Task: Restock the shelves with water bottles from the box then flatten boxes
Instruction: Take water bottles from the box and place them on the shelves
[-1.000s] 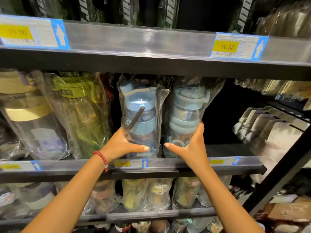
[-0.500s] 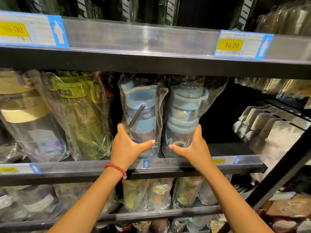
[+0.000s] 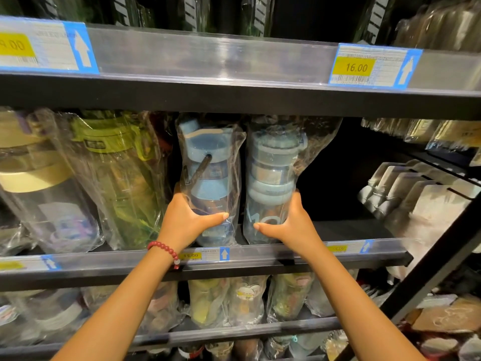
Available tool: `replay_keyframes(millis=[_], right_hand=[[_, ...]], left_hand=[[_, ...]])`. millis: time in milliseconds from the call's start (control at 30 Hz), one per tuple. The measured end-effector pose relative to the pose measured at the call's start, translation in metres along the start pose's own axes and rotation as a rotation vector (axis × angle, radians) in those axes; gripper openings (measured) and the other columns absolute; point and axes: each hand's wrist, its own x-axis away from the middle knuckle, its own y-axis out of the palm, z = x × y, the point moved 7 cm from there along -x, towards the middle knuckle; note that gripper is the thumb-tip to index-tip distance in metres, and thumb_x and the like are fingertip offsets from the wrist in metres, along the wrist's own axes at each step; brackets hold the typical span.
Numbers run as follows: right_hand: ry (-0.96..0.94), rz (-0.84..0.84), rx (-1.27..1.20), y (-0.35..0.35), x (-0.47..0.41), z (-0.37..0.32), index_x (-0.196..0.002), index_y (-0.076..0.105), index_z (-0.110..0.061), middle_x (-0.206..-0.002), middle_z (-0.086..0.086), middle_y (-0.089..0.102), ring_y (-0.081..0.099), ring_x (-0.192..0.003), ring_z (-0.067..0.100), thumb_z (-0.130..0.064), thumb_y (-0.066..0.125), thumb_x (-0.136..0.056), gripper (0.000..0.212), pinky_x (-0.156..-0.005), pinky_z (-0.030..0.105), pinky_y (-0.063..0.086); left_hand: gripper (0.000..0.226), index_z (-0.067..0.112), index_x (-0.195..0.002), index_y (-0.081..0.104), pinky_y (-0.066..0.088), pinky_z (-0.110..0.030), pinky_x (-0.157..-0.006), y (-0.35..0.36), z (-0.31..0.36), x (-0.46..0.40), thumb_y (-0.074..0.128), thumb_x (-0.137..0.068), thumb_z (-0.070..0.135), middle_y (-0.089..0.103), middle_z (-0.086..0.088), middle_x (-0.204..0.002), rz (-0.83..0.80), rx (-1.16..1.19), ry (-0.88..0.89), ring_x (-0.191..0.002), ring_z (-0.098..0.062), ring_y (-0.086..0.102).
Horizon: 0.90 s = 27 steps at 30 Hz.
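Bottles stand side by side on the middle shelf [image 3: 260, 257]: my left hand [image 3: 187, 220] grips the straw-lid bottle [image 3: 208, 173], my right hand [image 3: 291, 225] the grey-lid bottle [image 3: 270, 178]. I'd push both far back evenly, upright.

Hands: two, the left hand [image 3: 185, 223] and the right hand [image 3: 294, 223], one on each blue bottle; blue water bottles in clear bags: two, the left blue bottle [image 3: 208, 178] and the right blue bottle [image 3: 272, 175], side by side on the middle shelf [image 3: 260, 259]; green bottle [image 3: 117, 175]: one, bagged, left of the blue pair; cream-lidded bottle [image 3: 33, 183]: one, bagged, at far left; shelf edges in view: three, upper shelf [image 3: 208, 71], middle and lower shelf [image 3: 234, 332]; bottles on the lower shelf: several, count unclear; price tags on the upper rail: two, the tag reading 16.00 [image 3: 374, 66] and a partly cut-off tag [image 3: 46, 46]; red bead bracelet [image 3: 165, 250]: one, on the left wrist.
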Motion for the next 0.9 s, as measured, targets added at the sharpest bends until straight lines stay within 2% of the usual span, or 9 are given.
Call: replay_keyframes(millis=[167, 300, 433, 500, 567, 633, 733, 800, 900], right_hand=[[-0.001, -0.024, -0.008, 0.005, -0.001, -0.002, -0.128, 0.033, -0.017, -0.116, -0.011, 0.047, 0.049, -0.104, 0.007, -0.027, 0.085, -0.068, 0.08, -0.084, 0.019, 0.038], [0.0, -0.033, -0.018, 0.003, 0.001, 0.0, -0.13, 0.033, -0.018, -0.117, -0.013, 0.045, 0.046, -0.105, 0.004, -0.028, 0.085, -0.068, 0.082, -0.083, 0.015, 0.036], [-0.006, -0.043, -0.053, 0.001, 0.001, 0.0, -0.126, 0.033, -0.025, -0.117, -0.015, 0.046, 0.048, -0.107, 0.003, -0.031, 0.086, -0.065, 0.081, -0.079, 0.009, 0.037], [-0.014, -0.04, -0.066, -0.002, 0.002, 0.0, -0.128, 0.036, -0.022, -0.12, -0.013, 0.048, 0.049, -0.109, 0.005, -0.032, 0.086, -0.065, 0.082, -0.087, 0.017, 0.042], [-0.021, -0.017, -0.105, -0.009, 0.006, 0.0, -0.135, 0.035, -0.021, -0.127, -0.011, 0.05, 0.05, -0.113, 0.006, -0.035, 0.085, -0.065, 0.087, -0.095, 0.026, 0.045], [-0.036, 0.041, -0.082, -0.02, 0.015, -0.001, -0.14, 0.034, -0.021, -0.134, -0.006, 0.049, 0.049, -0.118, 0.007, -0.038, 0.083, -0.068, 0.089, -0.098, 0.027, 0.044], [-0.141, 0.175, 0.095, -0.03, 0.041, -0.005, -0.141, 0.037, -0.015, -0.139, 0.0, 0.047, 0.045, -0.124, 0.01, -0.035, 0.078, -0.075, 0.08, -0.099, 0.021, 0.035], [-0.28, 0.213, 0.202, -0.022, 0.063, -0.012, -0.138, 0.042, -0.011, -0.136, 0.002, 0.05, 0.045, -0.125, 0.016, -0.03, 0.076, -0.079, 0.071, -0.1, 0.019, 0.032], [-0.481, 0.109, 0.297, 0.019, 0.093, -0.016, -0.132, 0.047, -0.008, -0.13, 0.008, 0.053, 0.044, -0.121, 0.021, -0.028, 0.071, -0.083, 0.058, -0.102, 0.023, 0.03]], left_hand=[[0.076, 0.003, -0.1, 0.057, 0.045, -0.016, -0.064, -0.001, 0.001, 0.003, 0.089, -0.048, 0.048, 0.062, 0.001, -0.092, -0.001, 0.005, 0.014, -0.085, -0.01, 0.061], [0.067, 0.009, -0.106, 0.041, 0.037, -0.011, -0.061, -0.002, 0.011, 0.012, 0.087, -0.062, 0.027, 0.046, 0.013, -0.089, 0.012, 0.01, 0.042, -0.079, 0.001, 0.047], [0.08, 0.005, -0.122, 0.038, 0.039, -0.02, -0.083, -0.005, 0.02, 0.021, 0.086, -0.062, 0.025, 0.045, 0.006, -0.106, -0.001, 0.029, 0.055, -0.098, -0.009, 0.045], [0.077, 0.008, -0.119, 0.038, 0.038, -0.021, -0.083, -0.007, 0.022, 0.024, 0.086, -0.062, 0.026, 0.045, 0.009, -0.104, 0.017, 0.031, 0.057, -0.101, -0.011, 0.046], [0.07, 0.011, -0.109, 0.038, 0.04, -0.018, -0.074, -0.009, 0.023, 0.032, 0.086, -0.061, 0.03, 0.048, 0.01, -0.098, 0.057, 0.008, 0.09, -0.099, -0.015, 0.05], [0.07, 0.012, -0.11, 0.04, 0.044, -0.02, -0.076, -0.012, 0.022, 0.043, 0.085, -0.061, 0.033, 0.051, 0.007, -0.103, 0.109, 0.001, 0.131, -0.099, -0.016, 0.051], [0.086, 0.016, -0.134, 0.039, 0.039, -0.017, -0.09, -0.016, 0.017, 0.071, 0.085, -0.063, 0.029, 0.045, 0.017, -0.121, 0.203, 0.001, 0.169, -0.111, -0.003, 0.046], [0.085, 0.015, -0.135, 0.042, 0.039, -0.018, -0.097, -0.02, 0.009, 0.094, 0.085, -0.064, 0.03, 0.049, 0.007, -0.129, 0.266, -0.067, 0.206, -0.117, -0.007, 0.048], [0.074, 0.011, -0.128, 0.049, 0.036, -0.02, -0.097, -0.021, -0.012, 0.135, 0.083, -0.067, 0.034, 0.055, -0.004, -0.123, 0.321, -0.33, 0.263, -0.114, -0.015, 0.05]])
